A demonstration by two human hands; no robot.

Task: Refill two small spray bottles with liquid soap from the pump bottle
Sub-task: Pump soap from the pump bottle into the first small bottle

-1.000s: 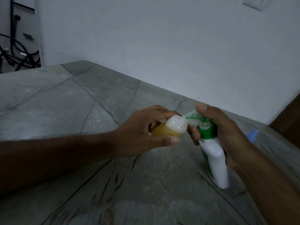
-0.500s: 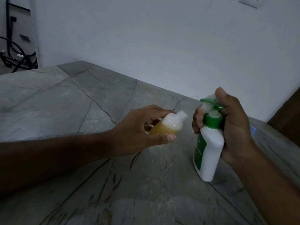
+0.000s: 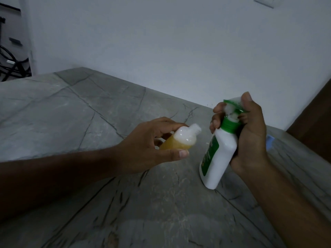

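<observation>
My left hand (image 3: pixel 146 145) grips a small clear bottle (image 3: pixel 179 138) with yellow liquid soap in its lower part and an open, capless neck pointing right. My right hand (image 3: pixel 250 136) grips the white pump bottle (image 3: pixel 218 158) with a green collar and green label, held tilted above the counter, with my thumb over the green pump head (image 3: pixel 232 106). The two bottles are apart, a short gap between the small bottle's mouth and the pump bottle. A second small bottle is not in view.
The grey veined stone counter (image 3: pixel 89 113) spreads under both hands and meets a white wall behind. A small blue object (image 3: pixel 270 140) lies on the counter behind my right hand. Dark wood (image 3: pixel 315 126) stands at the far right; black cables hang at the far left.
The pump bottle was tipped with its nozzle at the small bottle's mouth; my right hand has pulled it away to the right and turned it nearly upright. The small bottle stayed in place.
</observation>
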